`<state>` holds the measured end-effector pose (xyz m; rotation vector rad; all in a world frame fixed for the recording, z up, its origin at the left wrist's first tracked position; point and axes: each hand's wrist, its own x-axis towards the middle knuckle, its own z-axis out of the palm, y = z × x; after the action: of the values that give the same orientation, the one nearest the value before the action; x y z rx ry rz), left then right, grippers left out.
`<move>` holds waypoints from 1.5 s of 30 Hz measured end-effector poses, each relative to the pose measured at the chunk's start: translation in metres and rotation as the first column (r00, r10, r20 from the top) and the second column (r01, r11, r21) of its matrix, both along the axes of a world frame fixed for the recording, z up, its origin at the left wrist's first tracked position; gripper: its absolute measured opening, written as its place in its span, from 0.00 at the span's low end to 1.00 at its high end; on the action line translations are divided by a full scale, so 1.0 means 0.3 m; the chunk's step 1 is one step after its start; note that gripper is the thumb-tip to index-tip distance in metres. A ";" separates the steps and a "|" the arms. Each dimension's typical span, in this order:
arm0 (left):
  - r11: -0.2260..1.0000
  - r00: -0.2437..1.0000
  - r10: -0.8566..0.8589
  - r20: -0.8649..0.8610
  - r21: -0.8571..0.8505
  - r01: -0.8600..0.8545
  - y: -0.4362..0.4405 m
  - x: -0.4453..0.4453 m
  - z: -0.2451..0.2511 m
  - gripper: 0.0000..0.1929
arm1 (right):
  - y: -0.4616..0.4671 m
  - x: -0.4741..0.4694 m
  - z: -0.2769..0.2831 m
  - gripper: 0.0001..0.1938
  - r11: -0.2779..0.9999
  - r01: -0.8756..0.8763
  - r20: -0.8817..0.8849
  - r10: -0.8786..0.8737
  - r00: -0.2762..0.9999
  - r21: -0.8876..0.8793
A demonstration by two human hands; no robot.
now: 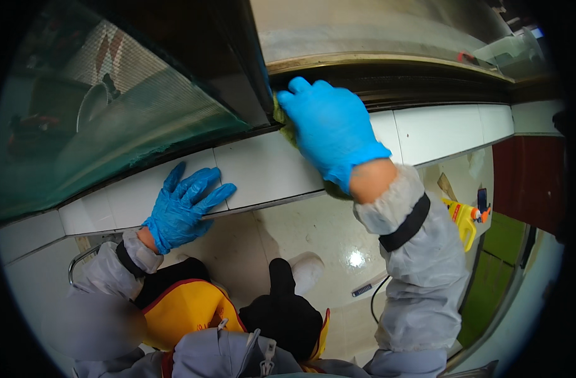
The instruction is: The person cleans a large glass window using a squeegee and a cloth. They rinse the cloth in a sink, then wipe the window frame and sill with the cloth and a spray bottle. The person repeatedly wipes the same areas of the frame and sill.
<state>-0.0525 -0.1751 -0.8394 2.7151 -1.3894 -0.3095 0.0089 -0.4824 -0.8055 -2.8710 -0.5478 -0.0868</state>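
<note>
In a blue glove, my right hand [332, 125] presses a green cloth [284, 118] into the corner where the dark window track [410, 87] meets the upright frame [247, 61]. Its fingers are bent over the cloth, and part of the cloth is hidden beneath the palm. My left hand [186, 203], also gloved in blue, rests with fingers apart on the white tiled sill [266, 167]. Nothing is in it. Left of the frame stands a glass pane [141, 104] with greenish film along its lower part.
A yellow bottle with an orange cap [463, 219] stands on the floor [311, 222] at the right. Close to it are a dark blue object [482, 199] and a flat brown piece [446, 185]. A blue-handled tool [362, 290] and a black cable [375, 302] lie nearer me.
</note>
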 end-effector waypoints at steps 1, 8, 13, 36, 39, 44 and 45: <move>1.000 1.000 0.012 -0.008 0.003 -0.012 -0.002 -0.001 0.001 0.48 | 0.001 0.007 0.001 0.13 0.995 -0.001 0.054 0.006 0.999 -0.095; 1.000 1.000 0.011 -0.018 -0.012 -0.011 -0.002 -0.003 0.001 0.47 | -0.212 0.022 0.102 0.07 0.808 0.236 -0.041 -0.305 0.951 -0.539; 0.999 0.999 0.037 -0.012 -0.008 -0.037 -0.009 -0.003 0.001 0.46 | -0.421 -0.095 0.189 0.14 0.788 0.614 -0.230 -0.606 0.762 -0.040; 0.999 0.999 0.038 -0.028 0.000 -0.038 -0.012 0.008 0.001 0.48 | -0.175 -0.043 0.079 0.14 0.947 0.101 0.131 -0.147 0.980 0.306; 1.000 0.999 0.027 -0.023 -0.003 -0.027 -0.013 0.011 0.002 0.48 | -0.085 -0.043 -0.023 0.15 0.971 -0.120 0.080 0.105 0.991 0.207; 1.000 1.000 0.027 -0.010 -0.014 -0.027 -0.010 0.011 -0.005 0.47 | -0.052 -0.028 -0.054 0.16 0.991 -0.093 0.054 0.088 0.995 0.099; 1.000 1.000 0.027 -0.012 -0.010 -0.027 -0.009 0.010 -0.006 0.47 | -0.051 -0.025 -0.041 0.16 0.995 -0.090 0.060 0.088 0.994 0.036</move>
<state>-0.0495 -0.1777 -0.8412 2.7167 -1.3462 -0.3152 0.0014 -0.4977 -0.8178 -2.8100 -0.6768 -0.1656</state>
